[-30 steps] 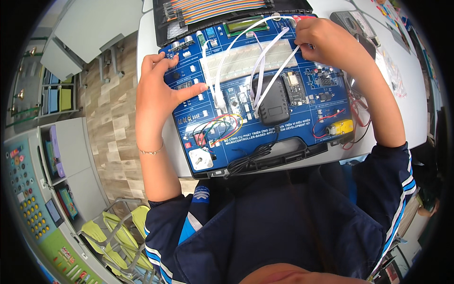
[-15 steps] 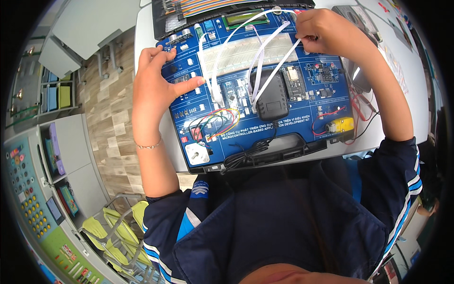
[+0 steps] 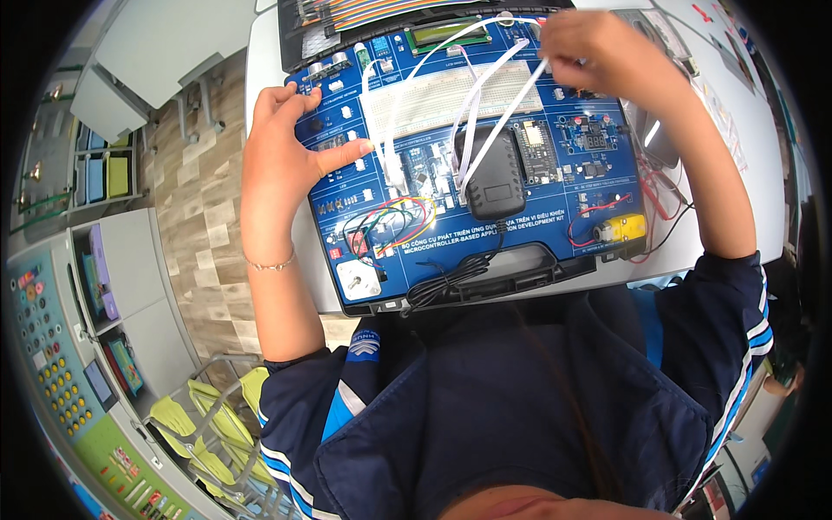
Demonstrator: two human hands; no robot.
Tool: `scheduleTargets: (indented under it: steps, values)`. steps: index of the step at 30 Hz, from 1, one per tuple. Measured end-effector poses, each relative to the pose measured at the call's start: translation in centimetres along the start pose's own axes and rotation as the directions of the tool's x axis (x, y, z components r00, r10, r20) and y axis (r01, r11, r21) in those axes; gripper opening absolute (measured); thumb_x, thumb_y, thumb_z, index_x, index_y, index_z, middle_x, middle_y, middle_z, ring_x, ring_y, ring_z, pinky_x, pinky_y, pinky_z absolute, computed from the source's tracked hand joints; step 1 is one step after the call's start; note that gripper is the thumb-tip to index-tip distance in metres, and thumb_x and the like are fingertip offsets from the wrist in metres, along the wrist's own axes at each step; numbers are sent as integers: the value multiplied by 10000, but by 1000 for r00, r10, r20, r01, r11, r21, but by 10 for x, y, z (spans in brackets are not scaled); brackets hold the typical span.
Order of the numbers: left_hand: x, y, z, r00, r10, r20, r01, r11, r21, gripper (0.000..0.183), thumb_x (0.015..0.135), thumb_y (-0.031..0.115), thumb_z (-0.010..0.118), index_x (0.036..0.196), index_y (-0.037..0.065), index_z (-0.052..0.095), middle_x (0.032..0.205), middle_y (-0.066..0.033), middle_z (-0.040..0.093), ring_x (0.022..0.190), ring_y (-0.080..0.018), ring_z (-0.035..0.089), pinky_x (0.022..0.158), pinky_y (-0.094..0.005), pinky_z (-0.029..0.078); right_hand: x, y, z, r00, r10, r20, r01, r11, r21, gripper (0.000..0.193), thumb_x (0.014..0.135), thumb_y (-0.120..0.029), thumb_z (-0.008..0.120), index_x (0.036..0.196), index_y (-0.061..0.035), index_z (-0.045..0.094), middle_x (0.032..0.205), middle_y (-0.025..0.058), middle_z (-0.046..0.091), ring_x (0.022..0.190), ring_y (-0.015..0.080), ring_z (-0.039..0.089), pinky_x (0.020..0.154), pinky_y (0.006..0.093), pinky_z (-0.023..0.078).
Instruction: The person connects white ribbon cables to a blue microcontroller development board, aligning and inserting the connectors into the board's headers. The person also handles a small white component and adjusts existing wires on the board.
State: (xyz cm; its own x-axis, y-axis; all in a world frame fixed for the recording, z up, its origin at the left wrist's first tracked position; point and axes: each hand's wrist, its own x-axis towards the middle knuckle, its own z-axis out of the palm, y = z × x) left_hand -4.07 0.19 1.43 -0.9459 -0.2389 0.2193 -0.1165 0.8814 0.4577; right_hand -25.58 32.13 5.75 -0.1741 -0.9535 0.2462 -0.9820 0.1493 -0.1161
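— What do we see changed just now?

— Our right hand (image 3: 589, 52) has come a little farther toward the far edge of the blue board (image 3: 555, 236), and its outline is blurred, so we judge it to be moving

— Do we have hold of anything there?

— It seems so: thumb and fingers are closed in a pinch, and one white cable (image 3: 507, 113) runs straight up to them, crossing the breadboard (image 3: 433, 104) and a corner of the black adapter (image 3: 498, 182); its lower end is just beside that adapter

— And our left hand (image 3: 282, 143)?

— We keep that one spread wide, gripping nothing, fingers at the board's left side and thumb reaching over it, much as half a second ago

— So what does the shift mean for our work?

— We judge that the cable's upper end is being handled; whether it meets the board we cannot tell, because the fingers hide it
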Motion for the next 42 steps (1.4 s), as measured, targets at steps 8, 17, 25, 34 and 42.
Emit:
scheduleTargets:
  steps: [8, 17, 25, 34, 42]
  values:
    - [2, -3, 1, 999, 32, 0, -32, 999, 8, 849, 581, 418, 973, 1214, -59, 667, 1344, -185, 540, 1256, -327, 587, 981, -400, 534, 6, -34, -18, 997, -69, 33, 69, 998, 3, 171, 753, 6, 691, 903, -10, 611, 920, 126, 633, 763, 293, 674, 695, 372, 561]
    - [-3, -9, 5, 999, 51, -11, -51, 998, -32, 873, 602, 438, 963, 1250, -56, 650, 1389, -198, 507, 1226, -327, 598, 972, -399, 541, 1, -126, 7, 996, 89, 15, -85, 868, 490, 301, 802, -45, 743, 1082, -66, 633, 939, 119, 651, 778, 286, 678, 703, 394, 550]
    - [-6, -10, 10, 998, 55, -27, -55, 998, 0, 907, 609, 506, 941, 1273, -40, 649, 1420, -191, 508, 1200, -317, 623, 951, -392, 553, 13, -163, 19, 991, 80, 103, -86, 994, 61, 122, 802, -94, 741, 872, -24, 670, 891, 108, 603, 844, 291, 650, 677, 388, 553]
    - [-4, -8, 11, 999, 29, -22, -29, 1000, -7, 907, 599, 504, 944, 1262, -43, 653, 1413, -193, 511, 1215, -322, 615, 976, -395, 538, 17, -205, 29, 964, 230, 130, -209, 966, -155, 66, 709, -78, 716, 765, -66, 751, 790, 131, 685, 780, 258, 705, 624, 354, 581]
    - [-5, -6, 7, 1000, 12, 5, -12, 1000, -12, 888, 613, 484, 943, 1251, -57, 648, 1399, -197, 509, 1258, -325, 586, 1007, -398, 521, 25, -192, 30, 979, 162, 122, -146, 981, -128, 107, 721, -62, 688, 821, -31, 667, 806, 102, 627, 781, 249, 666, 628, 346, 569]
